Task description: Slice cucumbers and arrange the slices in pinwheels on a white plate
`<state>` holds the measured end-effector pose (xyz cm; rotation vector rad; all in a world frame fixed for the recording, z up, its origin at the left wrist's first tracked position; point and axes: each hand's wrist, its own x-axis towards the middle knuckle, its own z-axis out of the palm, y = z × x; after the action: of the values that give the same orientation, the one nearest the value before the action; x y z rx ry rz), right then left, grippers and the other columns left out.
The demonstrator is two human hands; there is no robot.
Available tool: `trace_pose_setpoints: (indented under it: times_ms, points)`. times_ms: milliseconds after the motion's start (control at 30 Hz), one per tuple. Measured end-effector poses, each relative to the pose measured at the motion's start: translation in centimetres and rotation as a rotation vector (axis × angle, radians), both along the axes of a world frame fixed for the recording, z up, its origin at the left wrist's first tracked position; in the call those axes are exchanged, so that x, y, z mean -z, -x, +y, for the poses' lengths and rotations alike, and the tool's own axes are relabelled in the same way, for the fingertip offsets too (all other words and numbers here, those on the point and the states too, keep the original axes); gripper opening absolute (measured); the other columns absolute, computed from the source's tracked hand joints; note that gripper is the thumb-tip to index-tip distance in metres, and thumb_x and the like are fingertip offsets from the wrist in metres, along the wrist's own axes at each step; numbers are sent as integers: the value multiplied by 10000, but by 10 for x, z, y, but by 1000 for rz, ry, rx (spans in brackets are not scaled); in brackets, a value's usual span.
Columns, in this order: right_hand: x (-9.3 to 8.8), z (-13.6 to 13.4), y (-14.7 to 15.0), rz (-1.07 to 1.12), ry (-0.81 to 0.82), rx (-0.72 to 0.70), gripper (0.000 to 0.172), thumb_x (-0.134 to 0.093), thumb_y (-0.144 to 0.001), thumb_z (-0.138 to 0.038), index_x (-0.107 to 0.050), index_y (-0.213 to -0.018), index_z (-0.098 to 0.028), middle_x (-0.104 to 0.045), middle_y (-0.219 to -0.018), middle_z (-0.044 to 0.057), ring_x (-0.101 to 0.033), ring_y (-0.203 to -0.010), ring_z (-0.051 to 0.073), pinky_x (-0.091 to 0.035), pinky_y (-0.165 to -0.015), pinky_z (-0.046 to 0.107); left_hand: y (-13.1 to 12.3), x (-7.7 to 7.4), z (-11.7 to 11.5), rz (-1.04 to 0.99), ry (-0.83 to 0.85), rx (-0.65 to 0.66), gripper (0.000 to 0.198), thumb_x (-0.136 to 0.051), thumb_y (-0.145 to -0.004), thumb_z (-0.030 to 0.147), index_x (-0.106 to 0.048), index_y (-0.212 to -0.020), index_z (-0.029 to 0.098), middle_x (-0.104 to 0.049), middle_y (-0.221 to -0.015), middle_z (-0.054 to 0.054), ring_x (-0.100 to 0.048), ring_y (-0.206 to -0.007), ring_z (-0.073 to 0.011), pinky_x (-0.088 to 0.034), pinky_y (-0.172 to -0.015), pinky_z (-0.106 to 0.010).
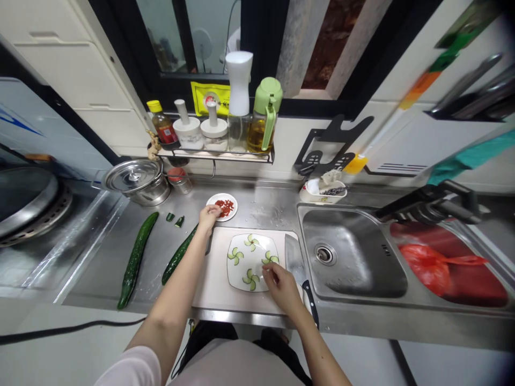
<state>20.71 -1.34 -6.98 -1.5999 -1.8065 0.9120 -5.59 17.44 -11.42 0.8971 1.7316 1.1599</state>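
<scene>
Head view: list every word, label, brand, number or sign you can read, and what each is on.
No text is legible.
Yellow packet: dark characters and a red emblem, too small and blurred to read.
Yellow-capped bottle: pale print on red, too small to read.
White tub: a small mark, perhaps not text.

Pale pinkish top (237,364), its loose short sleeve (131,367) ending above the left elbow; bare hands (284,288); black legwear (213,331) below the table's (100,268) front edge.
</scene>
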Motion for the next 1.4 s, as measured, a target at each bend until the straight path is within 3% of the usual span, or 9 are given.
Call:
trace_pose_setpoints:
  times_ms: [233,400,567,900,1067,1200,1400]
  points:
    - [-8,18,-4,108,-16,48,247,-509,-871,-403,-650,-892,-202,-534,-608,-18,-494,-571,137,-381,-550,237,-44,-27,-54,-154,-134,182,299,-726,-678,367,-610,-878,178,-683,-782,-31,-653,-804,-161,-490,-749,-279]
    - [-26,44,-6,203,-32,81,231,-537,-845,-389,-638,-914,-193,-475,-607,-40,-437,-556,113,-355,-539,218,-83,-52,-101,-220,-214,354,336,-727,-674,366,-603,-924,177,-661,-760,-12,-595,-691,-122,-452,-668,-243]
    - [-34,55,-7,167,-117,16,191,-557,-837,-348,-648,-897,-191,-513,-646,-30,-440,-574,109,-345,-558,217,-104,-60,-122,-287,-220,435,314,-744,-671,329,-616,-912,173,-642,-736,3,-551,-653,-101,-422,-641,-226]
    - [-33,50,-12,112,-146,-69,132,-529,-846,-264,-628,-812,-183,-572,-685,-9,-500,-663,127,-365,-636,229,-113,-57,-129,-276,-221,462,253,-713,-683,256,-622,-899,163,-642,-740,-2,-586,-691,-109,-438,-671,-226]
    - [-10,49,-28,-67,-65,-40,130,-519,-852,-248,-629,-825,-185,-620,-743,0,-528,-673,122,-345,-639,222,-112,-42,-130,36,-123,478,181,-659,-734,239,-650,-905,180,-646,-738,14,-535,-622,-94,-419,-651,-223]
    - [13,44,-36,-273,36,-37,138,-519,-872,-255,-641,-853,-194,-657,-774,8,-547,-696,130,-314,-620,221,-115,-28,-131,302,5,563,145,-642,-767,243,-674,-905,212,-670,-756,25,-549,-624,-109,-402,-636,-228]
    - [26,40,-31,-481,92,-87,175,-488,-910,-271,-651,-941,-216,-700,-920,27,-578,-800,149,-286,-625,236,-130,-14,-131,475,67,647,129,-605,-798,213,-676,-905,225,-699,-793,8,-620,-745,-152,-413,-681,-242]
